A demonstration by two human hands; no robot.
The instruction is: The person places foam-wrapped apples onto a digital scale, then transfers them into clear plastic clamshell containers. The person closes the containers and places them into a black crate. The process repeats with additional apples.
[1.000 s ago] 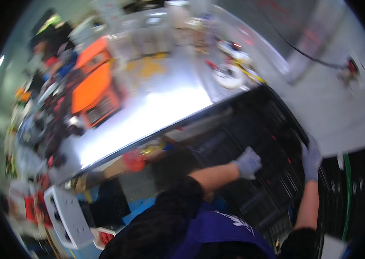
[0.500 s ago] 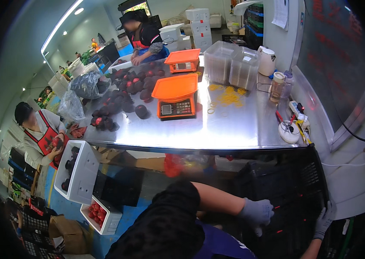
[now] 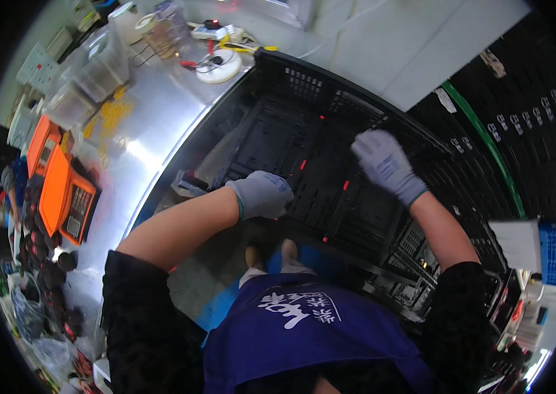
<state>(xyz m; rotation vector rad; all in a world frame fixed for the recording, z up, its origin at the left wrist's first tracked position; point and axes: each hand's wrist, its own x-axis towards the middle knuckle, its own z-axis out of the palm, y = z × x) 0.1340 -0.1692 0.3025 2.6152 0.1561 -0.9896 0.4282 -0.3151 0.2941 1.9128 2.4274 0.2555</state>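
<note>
The left hand (image 3: 263, 195), gloved in grey, curls over the left part of a black plastic crate (image 3: 353, 100); the gloved right hand (image 3: 386, 163) is above its right part — contact is unclear. Orange scales (image 3: 54, 190), yellow bands (image 3: 112, 115) and clear containers (image 3: 102, 65) share the steel worktop (image 3: 166, 108) — a green strap (image 3: 492, 146) runs at right.

Left gloved hand (image 3: 263, 195): fingertips curled under, hidden; grip on black crate (image 3: 356, 102) unreadable. Right gloved hand (image 3: 384, 163): finger undersides hidden, contact unclear. Far left of left fingers, co-worker (image 3: 10, 178) too small to read. Right of right fingers, stacked crates (image 3: 531, 154) cut off.
</note>
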